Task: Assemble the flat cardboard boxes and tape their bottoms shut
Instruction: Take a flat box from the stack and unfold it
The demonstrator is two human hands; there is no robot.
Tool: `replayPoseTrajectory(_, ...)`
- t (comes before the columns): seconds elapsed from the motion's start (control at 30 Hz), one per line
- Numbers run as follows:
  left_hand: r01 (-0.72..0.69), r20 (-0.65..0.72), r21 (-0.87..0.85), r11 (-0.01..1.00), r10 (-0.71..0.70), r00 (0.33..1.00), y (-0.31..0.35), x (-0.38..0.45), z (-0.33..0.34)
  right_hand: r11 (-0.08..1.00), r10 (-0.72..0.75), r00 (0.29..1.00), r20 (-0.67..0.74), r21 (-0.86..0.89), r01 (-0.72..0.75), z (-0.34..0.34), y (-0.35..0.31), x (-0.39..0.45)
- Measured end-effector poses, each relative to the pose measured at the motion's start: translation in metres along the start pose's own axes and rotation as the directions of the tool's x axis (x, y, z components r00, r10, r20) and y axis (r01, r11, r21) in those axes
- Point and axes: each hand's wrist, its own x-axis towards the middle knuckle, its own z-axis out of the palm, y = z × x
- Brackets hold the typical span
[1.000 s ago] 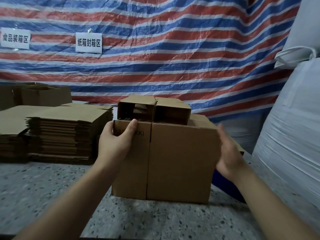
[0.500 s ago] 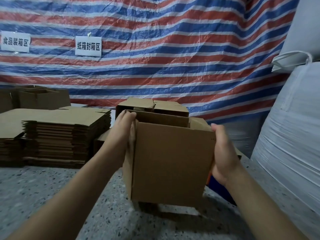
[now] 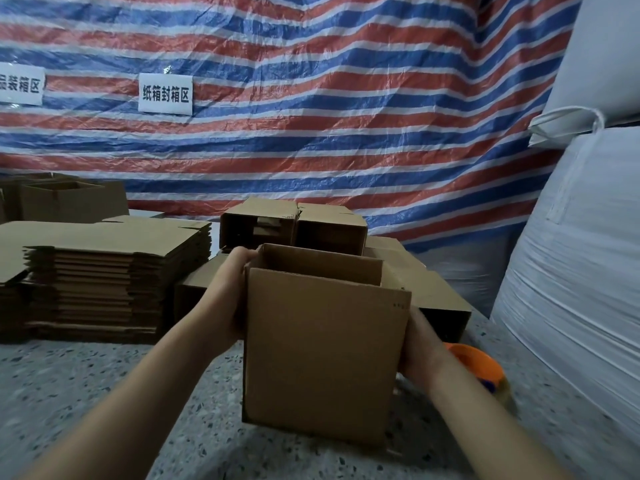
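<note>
Squared up now, the box [image 3: 325, 348] stands open-topped on the surface [image 3: 86, 393].
Left hand [image 3: 228, 292] grips its corner; right hand [image 3: 420, 344] presses its side.

Opened box [image 3: 325, 355] on the table [image 3: 86, 386], flat stack [image 3: 100, 278] to its left, assembled boxes [image 3: 294, 226] behind

A white rectangular paper sign [image 3: 165, 94] fixed to the red, white and blue striped plastic tarpaulin [image 3: 346, 98] reads 纸箱封箱区 in black characters. A second white paper sign [image 3: 21, 84], cut off by the left edge, shows 品装箱区 on the same tarpaulin.
</note>
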Motion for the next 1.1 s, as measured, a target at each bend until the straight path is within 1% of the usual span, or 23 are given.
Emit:
replayPoseTrajectory(0.07,-0.020,0.025,-0.010,1.000,0.020,0.999,-0.002,-0.002,0.002,0.998,0.057,0.997,-0.048,0.039,-0.055,0.001,0.012,0.001)
replayPoseTrajectory(0.2,-0.059,0.053,-0.045,0.997,0.062,0.997,0.002,-0.006,-0.001,0.992,0.016,0.999,-0.046,0.123,-0.010,0.011,0.007,0.007)
replayPoseTrajectory(0.27,-0.081,0.075,-0.051,0.995,0.085,0.994,0.003,-0.007,-0.003,0.985,0.005,0.996,-0.088,0.172,0.011,0.015,0.003,0.012)
replayPoseTrajectory(0.37,-0.117,0.055,-0.031,0.993,0.119,0.991,-0.002,-0.008,-0.002,0.985,0.036,0.993,-0.116,0.172,-0.016,0.017,0.011,0.016)
replayPoseTrajectory(0.43,-0.141,0.057,-0.006,0.990,0.142,0.988,-0.005,-0.008,-0.003,0.985,0.016,0.995,-0.094,0.173,0.000,0.016,0.016,0.017)
replayPoseTrajectory(0.53,-0.122,0.053,-0.015,0.992,0.122,0.991,-0.003,-0.008,-0.006,0.983,0.020,1.000,-0.018,0.185,-0.017,0.014,0.010,0.018)
replayPoseTrajectory(0.6,-0.101,0.045,-0.011,0.995,0.102,0.994,-0.004,-0.007,-0.004,0.981,0.039,0.999,0.006,0.188,-0.039,0.014,0.009,0.019)
replayPoseTrajectory(0.73,-0.080,-0.032,0.004,0.997,0.080,0.996,-0.014,-0.005,-0.004,0.978,0.019,0.999,-0.028,0.206,-0.013,0.014,0.019,0.021)
replayPoseTrajectory(0.8,-0.054,-0.041,-0.004,0.999,0.054,0.998,-0.016,-0.006,-0.006,0.976,0.007,1.000,-0.025,0.217,-0.002,0.015,0.021,0.020)
replayPoseTrajectory(0.87,-0.032,-0.041,-0.015,0.999,0.032,0.999,-0.015,-0.007,-0.008,0.976,-0.001,1.000,-0.019,0.215,0.005,0.015,0.020,0.020)
replayPoseTrajectory(1.1,-0.031,0.022,0.000,1.000,0.031,0.999,-0.014,-0.009,-0.001,0.976,0.012,0.999,-0.052,0.218,-0.001,0.008,0.018,0.025)
